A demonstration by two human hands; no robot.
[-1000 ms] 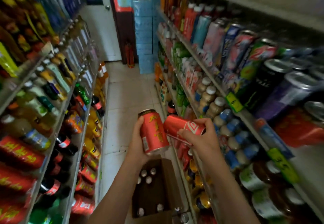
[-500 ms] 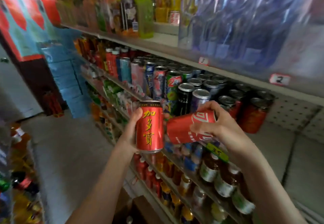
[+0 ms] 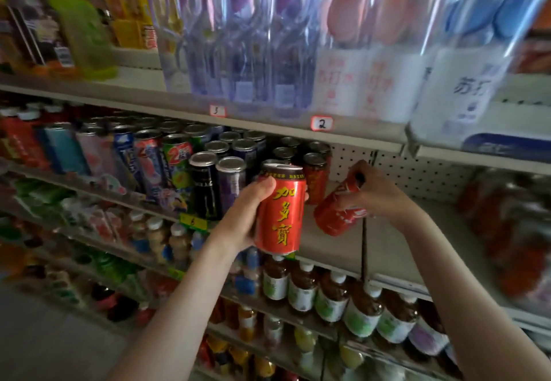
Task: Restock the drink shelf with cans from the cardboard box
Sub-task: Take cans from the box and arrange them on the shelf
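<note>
Beneath tag "2" (image 3: 321, 123) — 加多寶 can (image 3: 280, 213)

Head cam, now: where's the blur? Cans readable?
Head view: upright red can in the left hand is sharp, label legible; tilted can in the right hand is slightly smeared; bottles at the right frame edge blur heavily.

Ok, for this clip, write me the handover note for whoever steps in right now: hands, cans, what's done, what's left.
Left grip: holds the upright red can in front of the shelf edge.
Right grip: holds the tilted red can over the bare shelf, beside the shelved red cans.
Done: both cans are up at the shelf.
Left: neither is set down yet; stand both next to that row. The cardboard box is out of view.
</note>
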